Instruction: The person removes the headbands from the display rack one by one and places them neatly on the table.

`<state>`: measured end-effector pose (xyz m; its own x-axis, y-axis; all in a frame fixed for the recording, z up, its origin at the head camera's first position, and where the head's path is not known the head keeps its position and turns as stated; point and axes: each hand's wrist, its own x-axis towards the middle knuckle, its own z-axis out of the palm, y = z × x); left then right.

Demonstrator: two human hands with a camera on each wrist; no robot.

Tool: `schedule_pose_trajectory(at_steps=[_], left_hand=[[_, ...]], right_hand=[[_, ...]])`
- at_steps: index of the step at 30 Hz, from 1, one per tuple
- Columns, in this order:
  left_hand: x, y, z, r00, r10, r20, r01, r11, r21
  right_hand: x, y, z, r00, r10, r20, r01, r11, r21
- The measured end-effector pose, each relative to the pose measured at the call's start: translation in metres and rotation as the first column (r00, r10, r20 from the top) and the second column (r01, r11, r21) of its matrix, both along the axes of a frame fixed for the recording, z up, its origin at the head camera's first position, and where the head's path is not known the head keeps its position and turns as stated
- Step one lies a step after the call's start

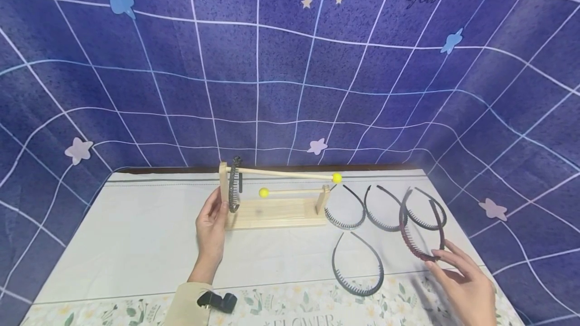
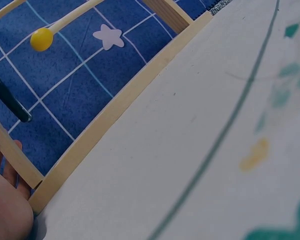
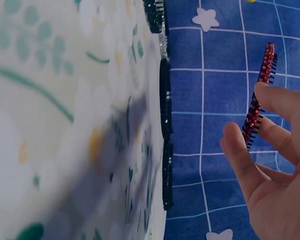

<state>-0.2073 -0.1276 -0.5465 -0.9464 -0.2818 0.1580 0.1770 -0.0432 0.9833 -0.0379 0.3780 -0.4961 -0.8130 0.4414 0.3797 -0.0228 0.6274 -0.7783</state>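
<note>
My left hand [image 1: 211, 225] grips the left post of a wooden stand [image 1: 276, 220], thumb in front and fingers behind. The stand has two rods with yellow ball ends. A dark toothed headband [image 1: 233, 185] hangs on the upper rod, close to the left post. Off to the right, my right hand [image 1: 466, 278] pinches a red-studded toothed headband [image 1: 414, 248] at its curved lower part, its ends pointing up. The right wrist view shows this headband [image 3: 252, 112] edge-on between thumb and fingers, raised above the cloth.
Dark headbands lie on the white cloth: one [image 1: 345, 226] by the stand's right end, one [image 1: 385, 226] beside it, another [image 1: 428, 226] partly behind the held one, and one [image 1: 362, 292] nearer the front. A blue grid-patterned curtain [image 1: 281, 99] hangs behind.
</note>
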Motion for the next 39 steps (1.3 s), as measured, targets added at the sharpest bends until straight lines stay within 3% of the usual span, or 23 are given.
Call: schedule_pose_trajectory(at_steps=[16,23,30,35,39], left_hand=[[0.001,0.0,0.001,1.0,-0.002,-0.001,0.002,1.0,0.005],[0.002,-0.001,-0.001,0.999,-0.032,-0.012,0.032,0.999,0.029],[0.0,0.001,-0.001,0.999,-0.034,-0.024,0.035,0.998,0.044],[0.0,0.0,-0.002,1.0,-0.021,-0.023,0.022,0.999,0.043],[0.0,0.0,-0.002,0.999,-0.021,-0.026,0.022,0.999,0.047]], right_hand=[[0.006,0.021,-0.014,0.997,0.053,-0.057,-0.048,0.994,0.096],[0.009,0.034,-0.015,0.991,0.128,-0.039,-0.117,0.971,0.208],[0.015,0.047,-0.016,0.984,0.178,-0.026,-0.165,0.952,0.258],[0.016,0.055,-0.021,0.97,0.243,-0.015,-0.228,0.928,0.296],[0.015,0.061,-0.028,0.944,0.329,-0.005,-0.316,0.911,0.264]])
